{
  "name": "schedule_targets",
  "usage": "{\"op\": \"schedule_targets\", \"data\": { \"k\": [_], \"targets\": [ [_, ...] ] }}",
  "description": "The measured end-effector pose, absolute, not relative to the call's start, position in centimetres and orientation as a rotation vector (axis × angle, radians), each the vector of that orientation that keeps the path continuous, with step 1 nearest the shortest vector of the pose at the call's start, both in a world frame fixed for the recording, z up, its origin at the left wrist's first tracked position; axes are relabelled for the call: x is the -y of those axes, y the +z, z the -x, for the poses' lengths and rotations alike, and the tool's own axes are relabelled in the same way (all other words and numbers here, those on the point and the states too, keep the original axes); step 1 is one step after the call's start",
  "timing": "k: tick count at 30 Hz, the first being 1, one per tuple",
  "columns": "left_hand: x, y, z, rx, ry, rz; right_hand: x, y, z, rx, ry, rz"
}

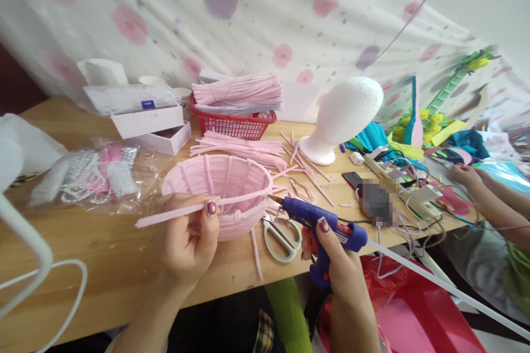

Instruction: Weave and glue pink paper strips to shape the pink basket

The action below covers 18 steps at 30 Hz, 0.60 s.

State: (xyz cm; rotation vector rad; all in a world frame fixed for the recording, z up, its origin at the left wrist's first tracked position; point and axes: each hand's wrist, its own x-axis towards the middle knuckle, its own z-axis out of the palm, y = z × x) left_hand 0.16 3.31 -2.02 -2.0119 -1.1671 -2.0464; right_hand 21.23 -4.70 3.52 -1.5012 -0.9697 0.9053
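Observation:
A bowl-shaped basket made of pink fuzzy stems stands at the table's front middle. My left hand pinches a pink pipe cleaner between thumb and fingers, and this strip runs along the basket's near rim. In my right hand is a blue hot glue gun, its nozzle pointing at the right side of the rim, close to the strip. A long white glue stick sticks out of the gun's back. Scissors with pale handles lie just behind the nozzle, beside the basket.
Behind the basket are loose pink stems and a red plastic basket full of bundles. A white foam head stands further right, near a power strip and cables. Bagged beads lie left. A co-worker's hands are at right.

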Motion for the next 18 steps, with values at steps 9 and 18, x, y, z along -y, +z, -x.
{"op": "schedule_targets", "data": {
  "k": [9,18],
  "targets": [
    [-3.3,-2.2,-0.2,1.168,-2.039,1.999,4.8,2.4,-22.4,1.112,0.935,1.465],
    [-3.3,-2.3,-0.1,1.17,-2.061,2.006,5.7,2.2,-21.6,1.043,0.902,1.484]
  ]
}}
